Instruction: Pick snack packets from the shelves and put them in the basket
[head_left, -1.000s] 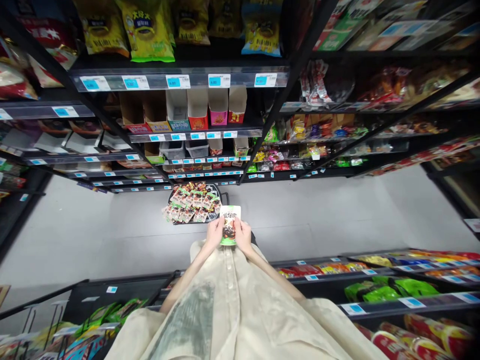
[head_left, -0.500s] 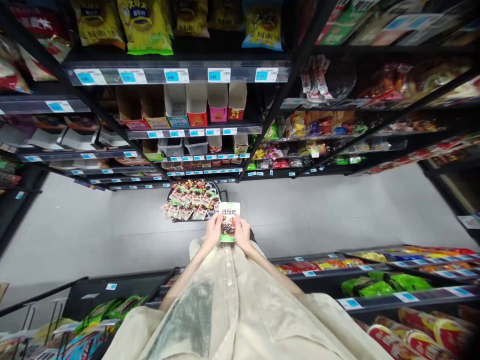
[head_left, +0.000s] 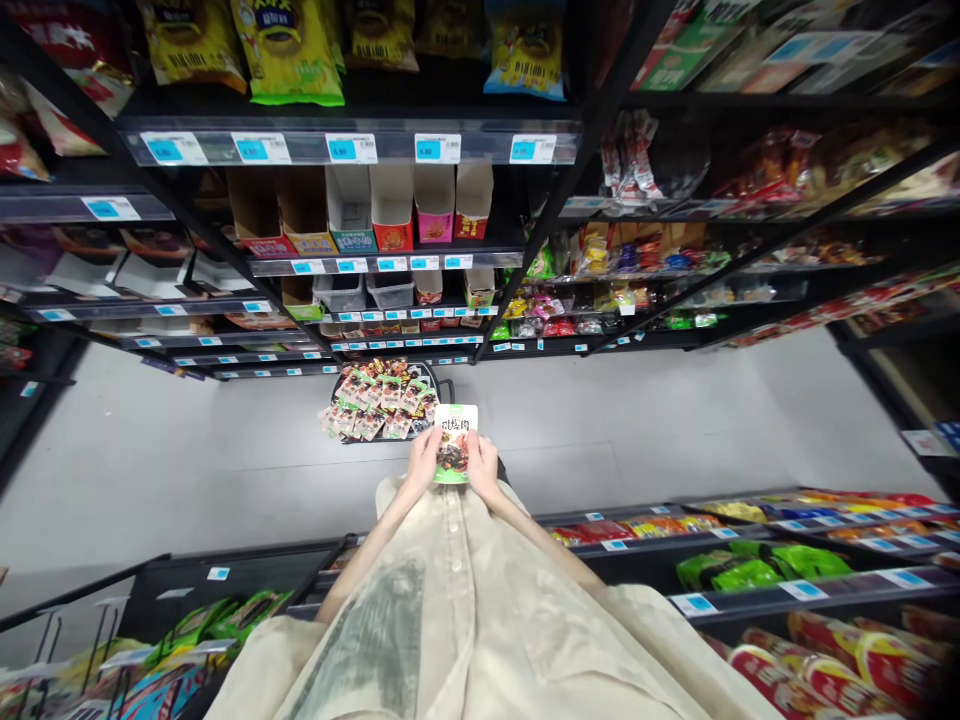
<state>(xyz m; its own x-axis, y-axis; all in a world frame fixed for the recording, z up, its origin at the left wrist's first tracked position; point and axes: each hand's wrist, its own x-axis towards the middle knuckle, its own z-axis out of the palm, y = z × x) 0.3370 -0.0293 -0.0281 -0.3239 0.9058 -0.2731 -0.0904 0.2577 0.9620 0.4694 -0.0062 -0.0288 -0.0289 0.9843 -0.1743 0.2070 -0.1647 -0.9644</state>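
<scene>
A white and green snack packet (head_left: 454,445) with dark lettering and a food picture is held upright in front of my waist. My left hand (head_left: 424,456) grips its left edge with the thumb on the front. On the opposite edge, my right hand (head_left: 483,462) pinches it the same way; the fingers behind the packet are hidden. Just beyond my left hand, a black basket (head_left: 444,388) on the floor is heaped with similar snack packets (head_left: 381,402).
Ahead stands a black shelf unit (head_left: 480,262) with open cardboard boxes (head_left: 391,208) and yellow snack bags (head_left: 289,50). Behind me, a lower shelf (head_left: 739,598) holds green bags (head_left: 765,567) and cylindrical tubs. Grey floor (head_left: 645,420) runs between the shelves.
The view has shifted very slightly. Both hands keep the same hold on the packet, and the basket has not moved.
</scene>
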